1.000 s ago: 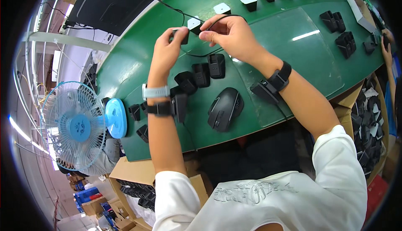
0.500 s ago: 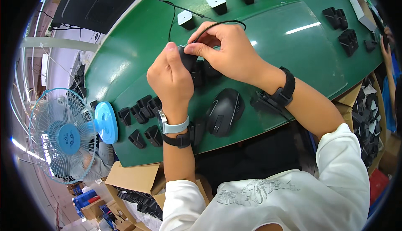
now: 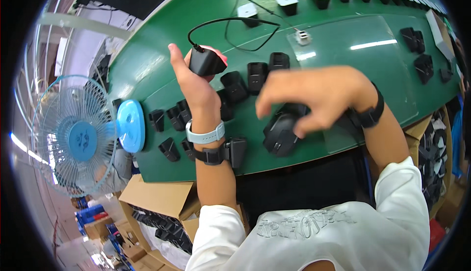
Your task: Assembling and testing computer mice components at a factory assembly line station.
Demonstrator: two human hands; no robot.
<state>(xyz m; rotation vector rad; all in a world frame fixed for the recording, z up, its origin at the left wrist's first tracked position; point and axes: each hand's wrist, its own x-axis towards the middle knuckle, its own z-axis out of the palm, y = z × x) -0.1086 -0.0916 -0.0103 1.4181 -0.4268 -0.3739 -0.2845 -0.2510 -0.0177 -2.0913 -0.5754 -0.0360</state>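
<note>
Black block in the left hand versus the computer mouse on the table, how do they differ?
The black block is held up in the left hand, while the computer mouse lies on the green table. The block has a cable attached at one end; no cable shows on the mouse. The block is angular, whereas the mouse is rounded and partly hidden by the right hand. Both are black.

Bright, glare on tabletop [image 3: 147, 74], blurred right grip [image 3: 321, 94]
</note>
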